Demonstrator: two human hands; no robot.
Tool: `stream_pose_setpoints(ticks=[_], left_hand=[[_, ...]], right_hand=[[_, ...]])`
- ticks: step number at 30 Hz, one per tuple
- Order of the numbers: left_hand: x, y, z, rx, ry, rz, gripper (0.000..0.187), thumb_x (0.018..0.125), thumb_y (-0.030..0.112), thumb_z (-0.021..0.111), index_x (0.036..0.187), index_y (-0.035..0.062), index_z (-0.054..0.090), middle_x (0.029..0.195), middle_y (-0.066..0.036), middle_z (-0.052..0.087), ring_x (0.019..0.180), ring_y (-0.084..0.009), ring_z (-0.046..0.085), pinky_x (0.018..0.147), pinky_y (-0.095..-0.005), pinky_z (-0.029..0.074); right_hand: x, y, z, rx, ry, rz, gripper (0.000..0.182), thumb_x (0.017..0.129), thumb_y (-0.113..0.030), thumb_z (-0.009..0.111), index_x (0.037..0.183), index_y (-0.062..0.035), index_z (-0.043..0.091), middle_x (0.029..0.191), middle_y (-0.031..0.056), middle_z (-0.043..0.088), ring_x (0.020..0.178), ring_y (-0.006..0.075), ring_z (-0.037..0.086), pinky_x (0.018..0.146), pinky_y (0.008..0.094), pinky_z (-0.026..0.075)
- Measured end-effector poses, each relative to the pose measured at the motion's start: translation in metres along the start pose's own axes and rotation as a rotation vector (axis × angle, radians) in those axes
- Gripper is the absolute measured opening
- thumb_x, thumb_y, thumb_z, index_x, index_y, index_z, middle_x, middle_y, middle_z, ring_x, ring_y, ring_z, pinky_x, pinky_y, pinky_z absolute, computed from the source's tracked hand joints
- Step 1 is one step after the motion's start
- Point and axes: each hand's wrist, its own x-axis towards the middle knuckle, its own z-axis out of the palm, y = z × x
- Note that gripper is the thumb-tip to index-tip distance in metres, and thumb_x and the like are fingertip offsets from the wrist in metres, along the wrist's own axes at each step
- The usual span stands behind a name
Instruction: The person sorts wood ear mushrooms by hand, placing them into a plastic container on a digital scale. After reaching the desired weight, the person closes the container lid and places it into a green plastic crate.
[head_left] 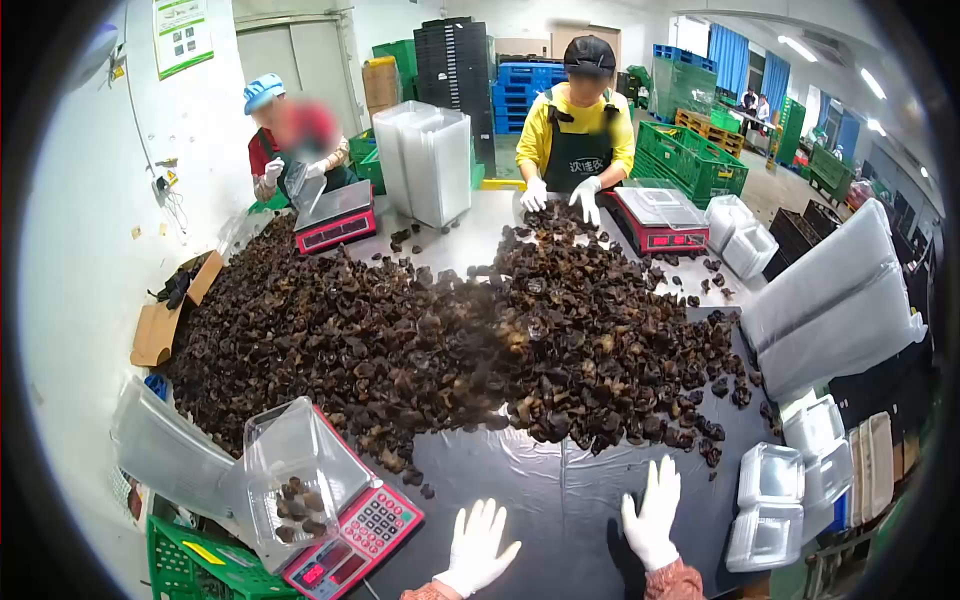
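Note:
Both my hands wear white gloves and hover over the dark table sheet (560, 500) near the front edge. My left hand (476, 547) is spread open and holds nothing. My right hand (652, 515) is also open, fingers up, a short way from the near edge of a big heap of dark dried fungus (470, 330). To the left of my left hand stands a red scale (355, 538) carrying an open clear plastic box (290, 480) with a few pieces of fungus in it.
Two other people work at the far side, each by a red scale (335, 222) (655, 222). Stacks of clear boxes (425, 160) (790, 490) and sleeves of lids (835, 300) stand around. A green crate (195, 565) sits at the front left.

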Motion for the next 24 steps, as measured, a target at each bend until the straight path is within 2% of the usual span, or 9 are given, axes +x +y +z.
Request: stream_pose_setpoints(ticks=[3, 7, 9, 10, 12, 15, 18, 22, 24], left_hand=[[0.013, 0.002, -0.006, 0.032, 0.03, 0.004, 0.077, 0.09, 0.047, 0.066, 0.146, -0.0027, 0.048, 0.153, -0.029, 0.041, 0.144, -0.0463, 0.034, 0.12, -0.0617, 0.017], [0.018, -0.009, 0.001, 0.089, -0.045, -0.034, 0.077, 0.09, 0.045, 0.066, 0.146, -0.0046, 0.046, 0.152, -0.032, 0.04, 0.144, -0.0479, 0.033, 0.119, -0.0631, 0.019], [0.02, -0.007, -0.003, 0.053, -0.068, -0.05, 0.078, 0.089, 0.044, 0.067, 0.146, -0.0054, 0.046, 0.152, -0.032, 0.04, 0.144, -0.048, 0.033, 0.119, -0.0633, 0.019], [0.021, -0.005, -0.006, 0.035, -0.08, -0.058, 0.079, 0.088, 0.043, 0.068, 0.146, -0.0057, 0.046, 0.152, -0.032, 0.04, 0.145, -0.0481, 0.033, 0.119, -0.0634, 0.019], [0.022, -0.004, -0.007, 0.023, -0.068, -0.055, 0.08, 0.087, 0.042, 0.069, 0.146, -0.0059, 0.046, 0.152, -0.033, 0.039, 0.145, -0.0483, 0.032, 0.119, -0.0635, 0.018], [0.025, -0.005, -0.008, -0.002, -0.073, -0.062, 0.08, 0.086, 0.04, 0.071, 0.146, -0.0062, 0.046, 0.153, -0.033, 0.039, 0.145, -0.0487, 0.032, 0.119, -0.0639, 0.018], [0.025, -0.004, -0.008, 0.013, -0.078, -0.064, 0.079, 0.087, 0.04, 0.07, 0.145, -0.0079, 0.045, 0.153, -0.032, 0.039, 0.145, -0.0475, 0.032, 0.12, -0.0626, 0.018], [0.022, -0.006, -0.007, -0.014, -0.051, -0.076, 0.081, 0.089, 0.036, 0.068, 0.149, -0.0094, 0.038, 0.154, -0.032, 0.037, 0.147, -0.0457, 0.032, 0.122, -0.0606, 0.017], [0.014, -0.014, -0.003, -0.125, 0.063, -0.038, 0.078, 0.09, 0.025, 0.065, 0.152, -0.0105, 0.032, 0.156, -0.032, 0.034, 0.148, -0.044, 0.031, 0.123, -0.0587, 0.017]], right_hand=[[0.102, -0.01, 0.014, 0.033, 0.115, -0.206, 0.073, 0.085, -0.018, 0.069, 0.15, 0.0027, 0.041, 0.159, 0.027, 0.033, 0.148, 0.0432, 0.03, 0.123, 0.0554, 0.021], [0.238, 0.004, 0.07, 0.021, 0.15, -0.221, 0.067, 0.094, -0.027, 0.064, 0.152, -0.0005, 0.04, 0.16, 0.0255, 0.033, 0.15, 0.0397, 0.029, 0.124, 0.0527, 0.02], [0.284, 0.021, 0.118, -0.121, 0.277, -0.236, 0.063, 0.093, -0.034, 0.064, 0.147, -0.0055, 0.048, 0.149, 0.0228, 0.049, 0.139, 0.0401, 0.044, 0.115, 0.0517, 0.035], [0.294, 0.021, 0.124, -0.061, 0.177, -0.237, 0.058, 0.091, -0.037, 0.064, 0.141, -0.0085, 0.054, 0.138, 0.0202, 0.056, 0.128, 0.0386, 0.051, 0.106, 0.0503, 0.04], [0.292, 0.003, 0.132, 0.011, 0.148, -0.375, 0.045, 0.084, -0.042, 0.068, 0.119, -0.0142, 0.069, 0.108, 0.0127, 0.067, 0.096, 0.0334, 0.062, 0.082, 0.0471, 0.049], [0.242, -0.018, 0.126, 0.046, 0.062, -0.47, 0.04, 0.08, -0.043, 0.072, 0.108, -0.0143, 0.073, 0.108, 0.0111, 0.066, 0.091, 0.0321, 0.063, 0.079, 0.0464, 0.05], [0.187, -0.031, 0.095, 0.127, -0.05, -0.504, 0.036, 0.078, -0.043, 0.074, 0.1, -0.0141, 0.073, 0.109, 0.0102, 0.065, 0.09, 0.0307, 0.063, 0.079, 0.0431, 0.051], [0.115, -0.05, 0.073, 0.205, -0.182, -0.563, 0.05, 0.077, -0.043, 0.076, 0.118, -0.0138, 0.072, 0.112, 0.0129, 0.062, 0.103, 0.037, 0.056, 0.091, 0.0484, 0.044], [0.084, -0.057, 0.062, 0.21, -0.24, -0.571, 0.051, 0.079, -0.043, 0.074, 0.122, -0.0147, 0.071, 0.125, 0.0136, 0.062, 0.117, 0.0391, 0.054, 0.105, 0.0546, 0.039]])
